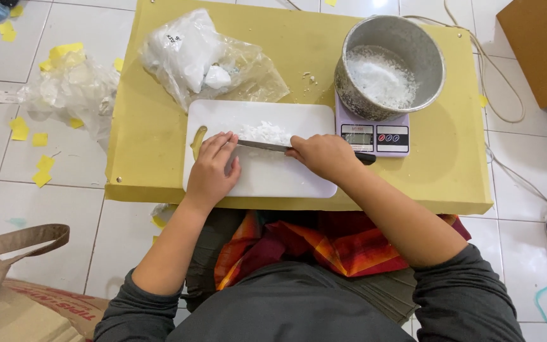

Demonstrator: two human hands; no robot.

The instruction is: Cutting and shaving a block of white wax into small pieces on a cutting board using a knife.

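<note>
A knife lies nearly flat across a white plastic cutting board, its grey blade pointing to the person's left and its dark handle end showing just past the right hand. The blade's edge sits against a small heap of white crumbly flakes near the board's far edge. The right hand is wrapped around the handle, fingers curled tight upon it. The left hand rests palm-down on the board, fingers held close together and laid out flat, their tips touching the blade near its point.

The board lies at the near edge of a low yellow tabletop, with a slot-shaped handle hole at its left end. Just to the right of the board stands a pale lilac kitchen scale carrying a dented metal pot with more white flakes in its bottom. Behind the board a clear plastic bag holds white lumps. A few white crumbs are scattered on the tabletop between bag and pot.

The floor is of white tiles, strewn with yellow paper scraps; a crumpled clear bag lies left of the tabletop. A cord runs over the tiles at right, near a brown cardboard box. A tan bag strap shows at lower left.
</note>
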